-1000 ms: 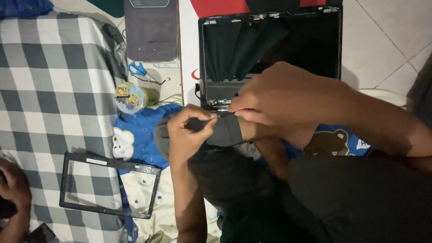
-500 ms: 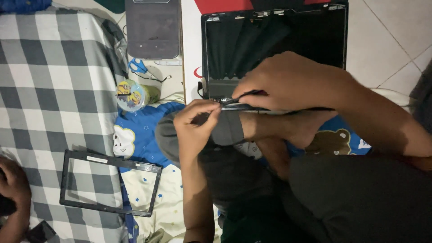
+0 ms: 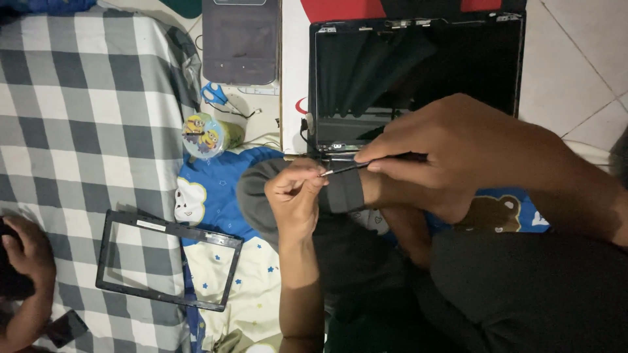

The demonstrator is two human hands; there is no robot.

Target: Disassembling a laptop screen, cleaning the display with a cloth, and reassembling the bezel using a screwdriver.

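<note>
In the head view, a thin screwdriver (image 3: 356,167) is pinched in the right hand (image 3: 451,150), just below the open laptop (image 3: 418,72). Its tip is met by the left hand (image 3: 294,193), fingers curled shut. A black bezel frame (image 3: 169,259) lies well left of the laptop.

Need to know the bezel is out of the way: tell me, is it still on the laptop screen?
No. The black bezel lies apart on the checked cloth, left of the laptop screen.
</note>
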